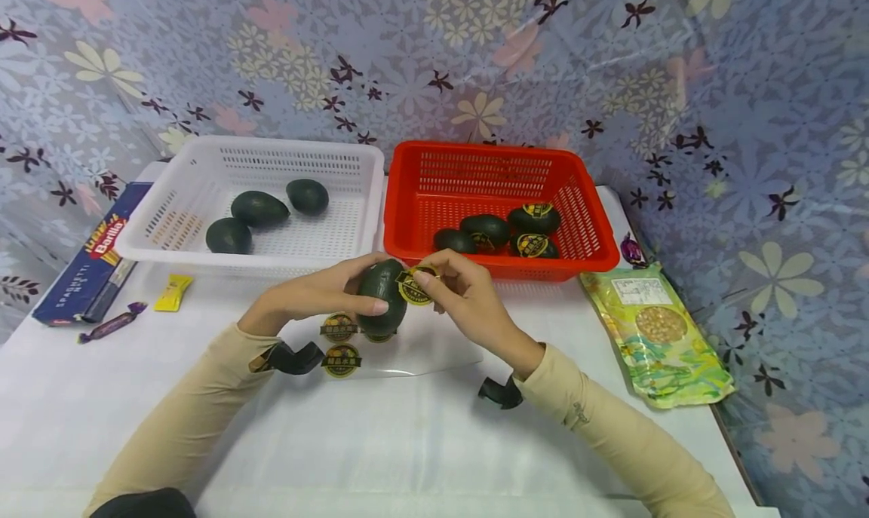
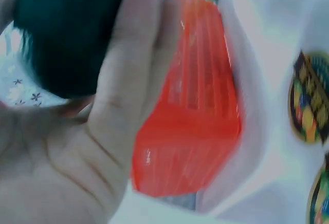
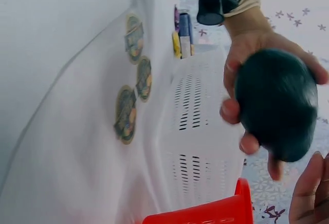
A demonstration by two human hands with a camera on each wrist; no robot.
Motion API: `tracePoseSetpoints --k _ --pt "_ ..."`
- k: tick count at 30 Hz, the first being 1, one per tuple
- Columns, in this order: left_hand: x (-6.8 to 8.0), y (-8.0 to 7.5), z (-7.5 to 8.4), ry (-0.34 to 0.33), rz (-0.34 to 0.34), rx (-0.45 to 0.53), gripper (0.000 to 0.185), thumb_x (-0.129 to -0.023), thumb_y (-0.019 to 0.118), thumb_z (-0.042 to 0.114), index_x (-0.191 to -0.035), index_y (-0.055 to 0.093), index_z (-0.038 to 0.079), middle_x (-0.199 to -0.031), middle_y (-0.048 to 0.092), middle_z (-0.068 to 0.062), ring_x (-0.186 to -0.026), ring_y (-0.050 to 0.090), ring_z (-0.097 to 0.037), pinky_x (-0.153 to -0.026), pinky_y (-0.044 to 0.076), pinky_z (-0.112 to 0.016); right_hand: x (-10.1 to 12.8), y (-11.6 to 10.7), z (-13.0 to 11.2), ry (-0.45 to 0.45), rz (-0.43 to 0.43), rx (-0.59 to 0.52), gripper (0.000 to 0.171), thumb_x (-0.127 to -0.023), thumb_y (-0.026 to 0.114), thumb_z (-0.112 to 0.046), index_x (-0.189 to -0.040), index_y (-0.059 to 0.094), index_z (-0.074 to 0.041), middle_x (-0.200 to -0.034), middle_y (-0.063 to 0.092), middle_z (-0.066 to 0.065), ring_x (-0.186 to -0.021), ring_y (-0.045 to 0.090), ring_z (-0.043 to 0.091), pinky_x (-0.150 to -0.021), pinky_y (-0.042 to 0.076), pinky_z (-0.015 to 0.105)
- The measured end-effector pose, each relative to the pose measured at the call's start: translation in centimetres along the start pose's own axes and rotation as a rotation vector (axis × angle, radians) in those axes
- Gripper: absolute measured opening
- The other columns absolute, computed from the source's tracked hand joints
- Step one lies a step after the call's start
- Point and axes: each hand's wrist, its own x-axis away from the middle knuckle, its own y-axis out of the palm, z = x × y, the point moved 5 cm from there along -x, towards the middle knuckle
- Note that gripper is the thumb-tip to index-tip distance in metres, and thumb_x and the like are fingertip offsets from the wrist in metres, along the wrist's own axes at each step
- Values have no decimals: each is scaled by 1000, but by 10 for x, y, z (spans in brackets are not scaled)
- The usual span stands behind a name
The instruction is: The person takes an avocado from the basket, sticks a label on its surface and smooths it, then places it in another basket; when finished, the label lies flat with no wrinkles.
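- Left hand [image 1: 319,295] has its fingers curled around a dark green avocado [image 1: 382,295], smooth and egg-shaped, holding it just above the white tablecloth [image 1: 407,442], in front of the two baskets.
- Right hand [image 1: 468,295] pinches a round black-and-gold sticker [image 1: 414,286] between thumb and fingertips, right against the avocado's skin.
- Under the hands lies a clear, glossy plastic sheet [image 1: 434,348] with more of those round stickers [image 1: 341,360] on it.
- White basket [image 1: 204,163], slotted plastic, rectangular, has three bare avocados [image 1: 258,209] inside.
- Red basket [image 1: 577,194], same slotted style, sits just beside it and holds four avocados, at least three with stickers on.
- Off to the right there's a shiny crinkly snack pouch [image 1: 655,337]; on the left, a blue cardboard spaghetti box [image 1: 91,265], a yellow wrapper [image 1: 173,292] and a purple twisted candy [image 1: 112,324].
- Both sleeves are beige, soft-looking fabric.
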Motion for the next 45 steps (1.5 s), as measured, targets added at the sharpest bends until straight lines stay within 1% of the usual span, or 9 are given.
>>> tracePoseSetpoints --k 5,9,13,18,26,35,38,41,45 --pt "-8 3 1 75 1 107 77 -92 73 30 -153 27 18 -145 48 -14 -124 59 -29 -101 54 -41 0 -4 -5 -20 43 -8 13 -99 60 -10 -112 63 -6 -84 62 13 -62 52 18 -57 48 24" --pt "-11 6 4 127 15 108 88 -83 81 18 -153 27 22 -148 44 -8 -131 52 -28 -104 52 -39 0 -8 -11 -12 62 -9 15 -100 59 -11 -114 62 -6 -86 63 13 -62 51 18 -57 48 24" --pt "-11 7 8 116 115 23 95 -79 84 16 -153 26 26 -145 47 -5 -130 52 -26 -104 51 -40 1 -9 -17 24 47 -10 16 -101 59 -12 -115 63 -7 -88 64 13 -63 52 18 -58 49 24" --pt "-15 11 11 93 247 -12 96 -77 86 19 -153 27 25 -141 51 -8 -121 59 -27 -97 55 -39 2 -6 -19 28 10 11 17 -101 58 -13 -115 66 -7 -85 62 14 -63 52 18 -58 49 24" --pt "-16 14 18 102 324 -73 96 -76 88 19 -151 29 25 -139 52 -7 -120 58 -26 -93 58 -39 -1 -7 -21 7 -8 95 21 -101 61 -15 -120 67 -12 -87 64 10 -66 56 20 -59 51 25" --pt "-13 19 21 88 347 -104 97 -75 89 20 -151 30 25 -135 54 -8 -113 61 -25 -86 59 -35 1 -8 -23 7 -39 122 24 -99 63 -14 -123 65 -14 -81 57 8 -70 57 27 -63 51 25" --pt "-13 20 22 93 340 -129 96 -75 89 22 -150 30 26 -135 54 -6 -109 62 -24 -82 59 -34 1 -7 -24 -39 -34 154 25 -98 65 -14 -123 65 -14 -77 55 6 -68 56 26 -63 49 24" --pt "-11 21 23 104 330 -160 95 -75 89 27 -150 31 28 -132 55 -4 -104 62 -23 -76 58 -35 2 -7 -27 -106 -26 194 27 -96 68 -13 -122 65 -13 -73 54 4 -64 54 18 -61 49 23" --pt "-8 23 24 140 297 -148 90 -78 85 44 -149 31 29 -126 57 -7 -99 63 -23 -73 58 -37 2 -5 -32 -188 -18 231 31 -92 73 -11 -121 64 -11 -71 54 2 -62 53 10 -58 48 22"
